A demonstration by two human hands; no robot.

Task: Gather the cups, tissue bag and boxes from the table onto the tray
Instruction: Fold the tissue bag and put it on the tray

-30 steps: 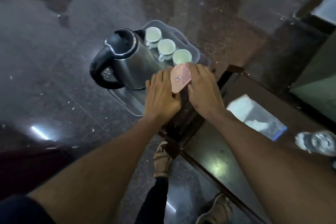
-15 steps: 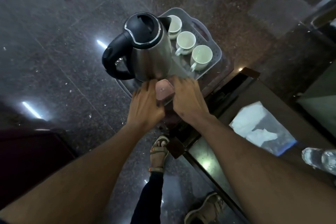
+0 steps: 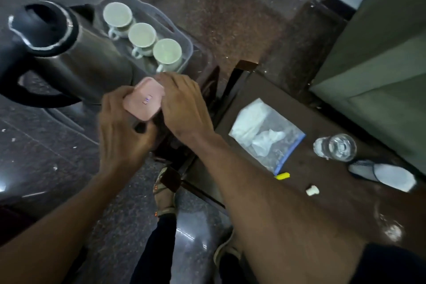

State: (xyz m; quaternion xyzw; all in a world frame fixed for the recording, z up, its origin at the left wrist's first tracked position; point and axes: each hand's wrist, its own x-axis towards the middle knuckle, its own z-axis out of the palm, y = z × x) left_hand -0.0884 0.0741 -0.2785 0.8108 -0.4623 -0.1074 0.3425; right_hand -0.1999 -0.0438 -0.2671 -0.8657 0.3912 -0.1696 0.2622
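Note:
A small pink box [image 3: 144, 102] is held between my left hand [image 3: 123, 129] and my right hand [image 3: 183, 108], just in front of the grey tray [image 3: 187, 42]. Three white cups [image 3: 142, 36] stand in a row along the tray's right side. A steel kettle [image 3: 69, 57] with a black lid and handle fills the tray's left part. The clear zip bag of tissue [image 3: 265, 134] lies flat on the dark wooden table [image 3: 322, 191], to the right of my right forearm.
A glass of water [image 3: 335, 146] stands on the table beyond the bag. A white-and-dark pouch [image 3: 382, 174], a yellow bit [image 3: 282, 176] and a small white cap [image 3: 312, 190] lie nearby. A green seat [image 3: 380, 64] borders the table. My sandalled feet [image 3: 164, 191] show below.
The view has swung right and closer. The pink box has come up and tilted between my hands, showing its flat face; both hands stay on it.

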